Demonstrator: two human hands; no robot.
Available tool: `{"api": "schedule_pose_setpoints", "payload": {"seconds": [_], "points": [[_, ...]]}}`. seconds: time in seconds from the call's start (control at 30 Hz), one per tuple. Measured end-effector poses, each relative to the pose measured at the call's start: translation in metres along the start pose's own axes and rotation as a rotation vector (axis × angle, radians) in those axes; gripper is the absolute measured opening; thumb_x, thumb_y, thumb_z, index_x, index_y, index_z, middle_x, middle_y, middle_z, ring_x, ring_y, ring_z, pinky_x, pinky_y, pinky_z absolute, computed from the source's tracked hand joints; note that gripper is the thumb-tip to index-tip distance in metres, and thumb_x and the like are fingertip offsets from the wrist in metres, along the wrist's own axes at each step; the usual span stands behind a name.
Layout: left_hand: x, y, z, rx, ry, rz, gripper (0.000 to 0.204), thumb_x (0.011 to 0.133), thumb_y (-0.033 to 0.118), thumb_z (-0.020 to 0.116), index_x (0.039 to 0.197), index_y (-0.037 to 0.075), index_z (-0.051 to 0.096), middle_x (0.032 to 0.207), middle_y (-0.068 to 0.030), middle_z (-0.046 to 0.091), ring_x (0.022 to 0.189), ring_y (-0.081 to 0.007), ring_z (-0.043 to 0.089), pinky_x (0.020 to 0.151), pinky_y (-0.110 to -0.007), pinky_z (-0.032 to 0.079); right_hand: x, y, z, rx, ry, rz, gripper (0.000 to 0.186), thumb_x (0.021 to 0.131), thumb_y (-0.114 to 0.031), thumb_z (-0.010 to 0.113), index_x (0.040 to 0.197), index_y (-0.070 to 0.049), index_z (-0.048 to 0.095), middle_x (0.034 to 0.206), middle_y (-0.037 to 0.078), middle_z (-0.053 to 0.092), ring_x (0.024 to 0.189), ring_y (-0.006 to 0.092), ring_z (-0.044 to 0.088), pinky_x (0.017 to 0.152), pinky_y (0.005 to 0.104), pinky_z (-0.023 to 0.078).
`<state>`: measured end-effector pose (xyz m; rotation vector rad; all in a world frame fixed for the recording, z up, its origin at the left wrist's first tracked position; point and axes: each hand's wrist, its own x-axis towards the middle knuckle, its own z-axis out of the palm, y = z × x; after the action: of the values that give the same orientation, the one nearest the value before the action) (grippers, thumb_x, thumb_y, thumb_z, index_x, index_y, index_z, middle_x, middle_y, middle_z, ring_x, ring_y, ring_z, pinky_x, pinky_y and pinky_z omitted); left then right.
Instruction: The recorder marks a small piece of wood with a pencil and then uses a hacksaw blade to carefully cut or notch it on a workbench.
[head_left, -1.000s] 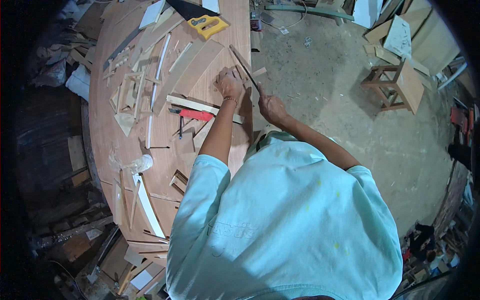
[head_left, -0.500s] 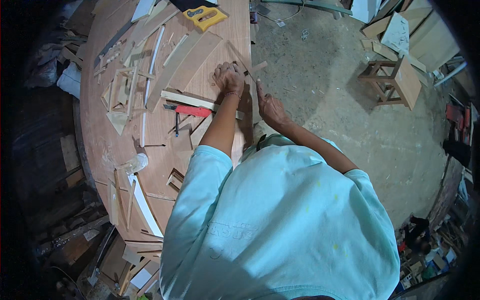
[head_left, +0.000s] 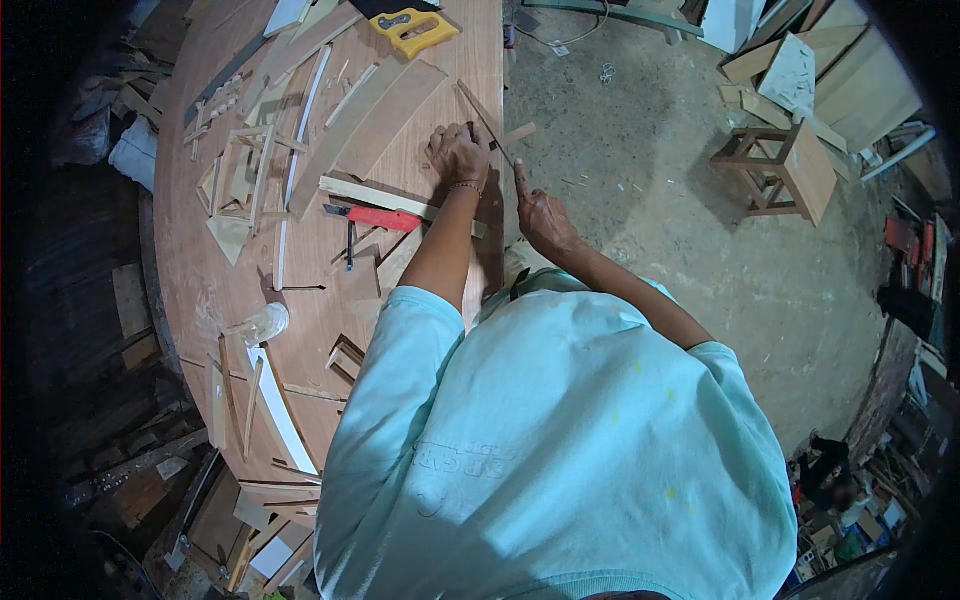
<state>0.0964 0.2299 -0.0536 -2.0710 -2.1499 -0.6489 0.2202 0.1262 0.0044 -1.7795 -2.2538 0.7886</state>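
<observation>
At the table's right edge, my left hand is closed and presses down on a thin wooden strip, whose end juts past the edge. My right hand is beyond the edge, over the floor. Its fingers wrap the near end of a slim, dark, file-like tool, with the index finger stretched along it. The tool slants across the strip, close beside my left knuckles; its handle is hidden in my palm. By my left forearm lie a red utility knife and a pale wooden batten.
A yellow-handled handsaw lies at the far end of the wooden table. Small wooden frames, curved boards and a clear plastic cup stand to the left. A wooden stool is on the floor, right.
My view has shifted slightly, so the table things sit a little further left. Both hands keep nearly the same places, and the slim tool still crosses the strip.
</observation>
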Motion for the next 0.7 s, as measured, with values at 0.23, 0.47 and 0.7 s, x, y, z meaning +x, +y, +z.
{"api": "schedule_pose_setpoints", "payload": {"seconds": [0.23, 0.47, 0.7], "points": [[-0.001, 0.002, -0.001, -0.039, 0.024, -0.007, 0.028, 0.073, 0.032, 0.043, 0.068, 0.008, 0.057, 0.077, -0.0055, 0.055, 0.084, -0.0248, 0.046, 0.072, -0.039, 0.033, -0.002, 0.002, 0.002, 0.006, -0.016, 0.013, 0.062, 0.073, -0.004, 0.037, 0.123, 0.004, 0.002, 0.067, 0.024, 0.05, 0.056, 0.033, 0.052, 0.052, 0.0399, 0.042], [0.0, 0.0, -0.001, -0.022, -0.052, -0.036, 0.03, 0.074, 0.032, 0.041, 0.069, 0.008, 0.057, 0.08, -0.0062, 0.056, 0.086, -0.0254, 0.045, 0.074, -0.04, 0.032, -0.003, 0.001, 0.004, -0.037, 0.009, -0.025, 0.061, 0.072, -0.003, 0.037, 0.122, 0.006, 0.004, 0.066, 0.023, 0.05, 0.056, 0.0325, 0.053, 0.05, 0.0393, 0.043], [0.001, 0.004, -0.006, -0.044, -0.048, -0.046, 0.033, 0.075, 0.033, 0.04, 0.068, 0.006, 0.057, 0.078, -0.0092, 0.054, 0.084, -0.0245, 0.045, 0.072, -0.038, 0.032, -0.002, 0.001, 0.003, -0.041, 0.01, -0.018, 0.061, 0.072, -0.004, 0.038, 0.122, 0.006, 0.004, 0.066, 0.023, 0.05, 0.055, 0.0324, 0.053, 0.05, 0.0394, 0.043]]}}
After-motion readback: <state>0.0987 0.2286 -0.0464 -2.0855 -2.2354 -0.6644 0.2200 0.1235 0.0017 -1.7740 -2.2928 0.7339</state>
